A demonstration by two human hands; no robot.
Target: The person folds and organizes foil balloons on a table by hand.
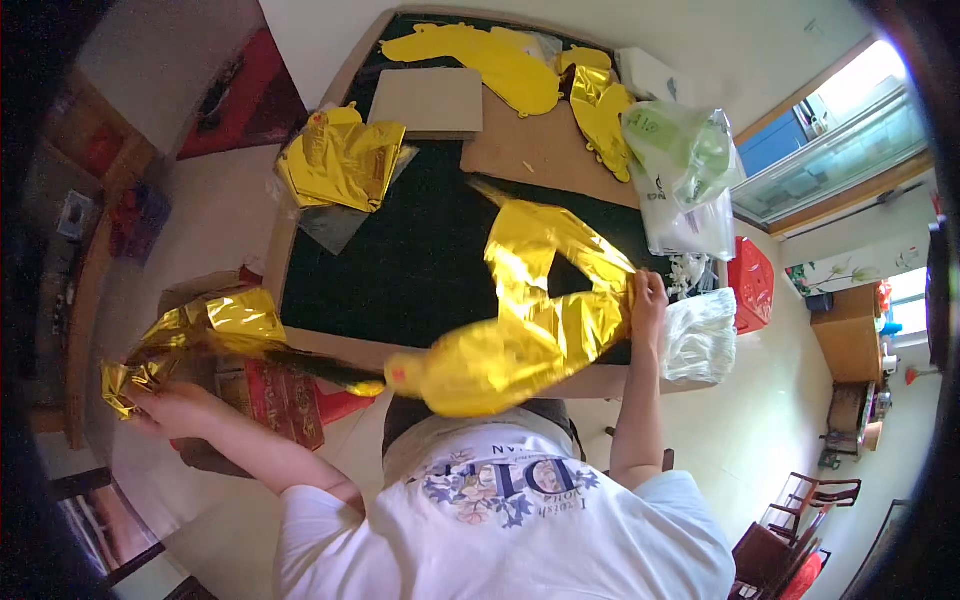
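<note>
My right hand (648, 300) is closed on the edge of a flat, shiny gold foil balloon (590, 318) with an opening in its middle. The balloon hangs over the near part of the dark green table top, its lower end blurred in front of my shirt. Out to the left, beyond the table edge, my left hand (170, 408) grips a crumpled gold foil sheet (235, 318), also flat. A dark strip edged with gold runs from that sheet toward the balloon; whether the two are joined, I cannot tell.
On the table (370, 270) lie a gold foil stack (345, 165), a cardboard piece (428, 102) and yellow foil shapes (520, 75). Clear plastic bags (685, 190) and a white bundle (700, 338) line the right side. A red box (285, 405) stands below left.
</note>
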